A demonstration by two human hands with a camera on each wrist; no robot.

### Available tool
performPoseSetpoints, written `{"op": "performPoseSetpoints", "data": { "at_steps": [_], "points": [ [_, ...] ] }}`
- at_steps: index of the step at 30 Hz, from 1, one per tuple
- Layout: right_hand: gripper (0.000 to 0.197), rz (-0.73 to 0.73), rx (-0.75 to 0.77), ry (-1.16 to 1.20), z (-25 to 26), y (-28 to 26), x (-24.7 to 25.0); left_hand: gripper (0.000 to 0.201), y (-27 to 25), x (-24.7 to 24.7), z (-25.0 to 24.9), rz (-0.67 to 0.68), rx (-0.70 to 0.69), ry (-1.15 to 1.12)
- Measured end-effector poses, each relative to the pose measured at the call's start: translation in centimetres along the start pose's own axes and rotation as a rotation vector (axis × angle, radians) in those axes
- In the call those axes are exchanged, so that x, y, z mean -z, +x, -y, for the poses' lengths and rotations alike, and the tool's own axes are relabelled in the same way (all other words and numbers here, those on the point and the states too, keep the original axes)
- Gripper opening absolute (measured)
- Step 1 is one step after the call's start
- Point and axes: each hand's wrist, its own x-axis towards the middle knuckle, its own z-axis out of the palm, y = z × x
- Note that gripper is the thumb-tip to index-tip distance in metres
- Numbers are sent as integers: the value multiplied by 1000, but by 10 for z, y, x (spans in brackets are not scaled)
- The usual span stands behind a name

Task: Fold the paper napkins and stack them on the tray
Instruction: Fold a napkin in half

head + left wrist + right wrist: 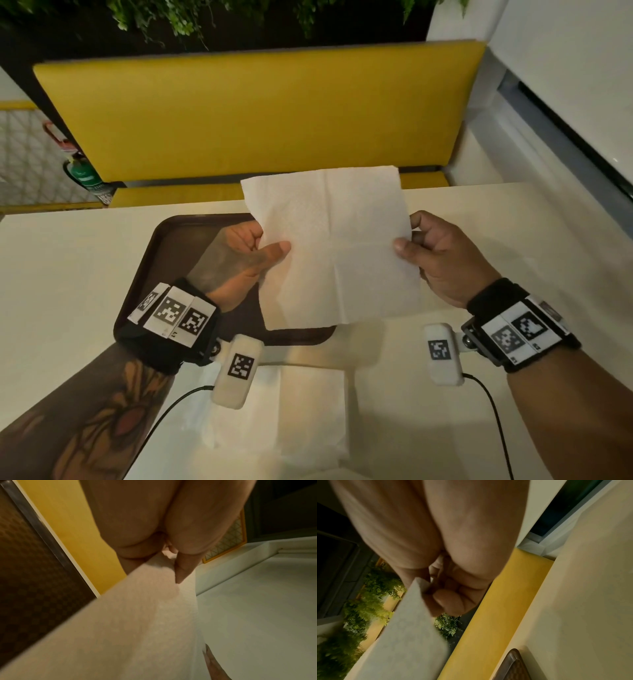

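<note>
A white paper napkin (334,246), unfolded with crease lines, hangs in the air above the dark brown tray (171,240). My left hand (267,246) pinches its left edge between thumb and fingers. My right hand (406,240) pinches the right edge the same way. The left wrist view shows the napkin (130,622) running away from the pinching fingers (181,573), with the tray (30,574) to the left. The right wrist view shows the napkin (406,632) held by curled fingers (447,600), and a corner of the tray (513,666). More white napkins (294,411) lie flat on the table near me.
The cream table (496,240) stretches to both sides of the tray. A yellow padded bench (257,116) stands behind its far edge, with green plants (205,17) above. A white wall and window ledge (565,120) run along the right.
</note>
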Motion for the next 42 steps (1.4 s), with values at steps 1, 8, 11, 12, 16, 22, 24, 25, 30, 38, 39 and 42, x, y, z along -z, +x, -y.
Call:
{"op": "performPoseSetpoints", "data": {
  "at_steps": [1, 8, 11, 12, 16, 22, 24, 25, 30, 38, 39, 42],
  "points": [
    [12, -4, 16, -3, 0, 0, 2, 41, 0, 1, 0, -7, -8, 6],
    [25, -107, 141, 12, 0, -6, 0, 36, -5, 10, -3, 76, -44, 0],
    [20, -144, 145, 6, -3, -5, 0, 23, -9, 11, -2, 41, -90, -64],
    [19, -144, 135, 51, -2, -5, -2, 22, -10, 11, -2, 25, -103, -95],
    [17, -78, 112, 262, 5, -5, -4, 7, -11, 9, -6, -2, -97, -206],
    [20, -43, 151, 207, 10, -9, 4, 34, -11, 8, -8, -92, -13, -224],
    [19, -40, 164, 131, 11, -11, 0, 21, -11, 8, -7, -90, -38, -234],
    [15, -50, 175, 85, 11, -11, -2, 16, -13, 8, -6, -73, -60, -208],
    [38, 15, 84, 66, 9, -8, -4, 76, -11, 13, 2, -49, 9, -81],
    [6, 32, 64, -143, 3, -5, -9, 24, -16, 15, 2, -24, 89, 169],
    [4, 26, 60, -193, 3, -5, -11, 19, -17, 15, 2, -33, 88, 233],
    [3, 33, 34, -275, 2, -7, -18, 12, -21, 14, 4, -82, 57, 376]
  ]
}}
